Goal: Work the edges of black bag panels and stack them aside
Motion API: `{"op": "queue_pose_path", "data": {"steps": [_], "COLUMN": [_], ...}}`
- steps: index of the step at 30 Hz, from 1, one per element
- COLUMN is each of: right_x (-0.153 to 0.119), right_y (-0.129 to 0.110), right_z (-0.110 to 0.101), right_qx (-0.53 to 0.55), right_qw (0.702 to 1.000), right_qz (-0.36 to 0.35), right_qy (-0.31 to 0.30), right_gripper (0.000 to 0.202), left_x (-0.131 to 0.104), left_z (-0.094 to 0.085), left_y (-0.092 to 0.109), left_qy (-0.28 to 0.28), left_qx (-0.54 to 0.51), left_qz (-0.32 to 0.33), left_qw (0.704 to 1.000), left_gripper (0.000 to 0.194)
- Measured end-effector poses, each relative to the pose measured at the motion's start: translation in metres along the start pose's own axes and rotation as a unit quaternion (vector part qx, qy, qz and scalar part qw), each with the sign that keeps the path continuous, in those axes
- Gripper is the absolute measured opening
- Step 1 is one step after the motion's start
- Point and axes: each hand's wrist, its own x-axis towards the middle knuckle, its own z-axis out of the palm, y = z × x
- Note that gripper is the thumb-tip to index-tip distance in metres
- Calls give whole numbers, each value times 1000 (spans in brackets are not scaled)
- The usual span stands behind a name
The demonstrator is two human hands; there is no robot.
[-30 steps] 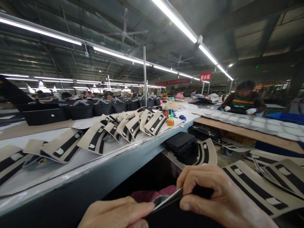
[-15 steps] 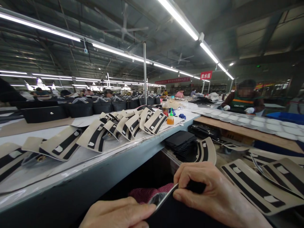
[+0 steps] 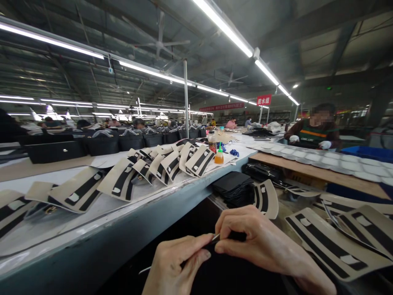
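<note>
My left hand [image 3: 176,262] and my right hand [image 3: 258,241] meet low in the middle of the view. Both pinch the thin edge of a black leather piece [image 3: 233,276] that hangs below them; its pale rim shows between my thumbs. Most of the piece is dark and cut off by the bottom edge. To my right lie beige card templates [image 3: 331,243] with black stripes. A stack of black pieces [image 3: 233,186] sits just beyond my hands.
A long grey conveyor table [image 3: 129,221] runs away on the left, carrying several striped templates [image 3: 166,164], black bags [image 3: 104,143] and an orange glue bottle [image 3: 219,155]. A gloved co-worker [image 3: 313,131] sits at the far right behind a wooden board [image 3: 310,170].
My left hand rose and closed in toward the right one, its fingers now curled onto the piece's edge. The red-patterned cloth seen under the piece is hidden now. The view shifted slightly.
</note>
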Motion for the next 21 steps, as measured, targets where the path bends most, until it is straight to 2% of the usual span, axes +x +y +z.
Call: {"op": "queue_pose_path", "data": {"steps": [4, 7, 10, 12, 15, 17, 19, 21], "right_x": [2, 5, 7, 8, 10, 8, 5, 1], "right_y": [12, 14, 15, 17, 21, 23, 24, 25], "right_z": [3, 9, 20, 27, 31, 28, 24, 20], "right_qx": [-61, -204, -316, -334, -312, -252, -130, 4], "right_qw": [997, 971, 927, 919, 930, 952, 984, 994], "right_qz": [-35, -114, -154, -152, -144, -127, -61, 35], "right_qy": [-6, 59, 134, 143, 132, 119, 103, 104], "right_gripper": [20, 11, 23, 31, 29, 20, 12, 9], "left_x": [7, 7, 7, 8, 7, 5, 1, -3], "left_z": [7, 7, 8, 9, 10, 9, 5, -1], "left_y": [-4, -10, -18, -21, -22, -20, -16, -8], "left_qy": [21, 79, 130, 150, 165, 171, 172, 164], "left_qx": [10, 48, 85, 102, 118, 123, 123, 117], "left_qz": [-46, -57, -51, -44, -28, -20, -18, -15], "left_qw": [999, 994, 987, 982, 979, 977, 977, 979], "left_gripper": [26, 25, 26, 27, 26, 24, 22, 20]}}
